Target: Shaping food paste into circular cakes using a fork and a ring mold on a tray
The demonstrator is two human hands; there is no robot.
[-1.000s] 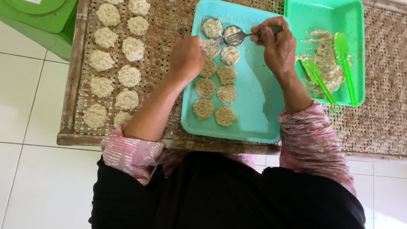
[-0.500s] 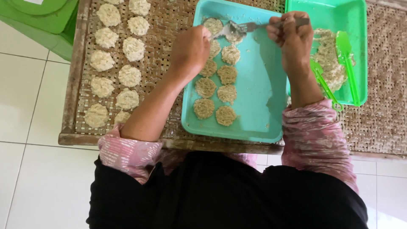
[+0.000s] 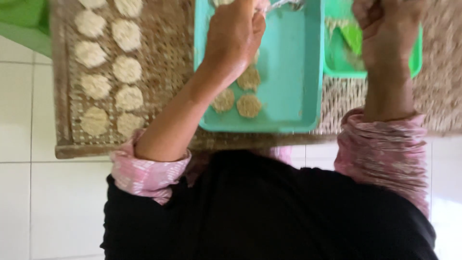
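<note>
Left hand (image 3: pixel 233 36) curled over far end of the teal rectangular plastic tray (image 3: pixel 293 72), fingers bent, grip unclear. Right hand (image 3: pixel 387 31) fisted over the green plastic tray (image 3: pixel 416 53), right; contents of the fist not visible. Three brownish flattened round patties (image 3: pixel 249 105) on teal tray near end, most of it bare. Pale round patties (image 3: pixel 127 70) fill the woven mat (image 3: pixel 166 58) left, in rows.

Black top, pink sleeves (image 3: pixel 147 174) (patterned, pushed up)
</note>
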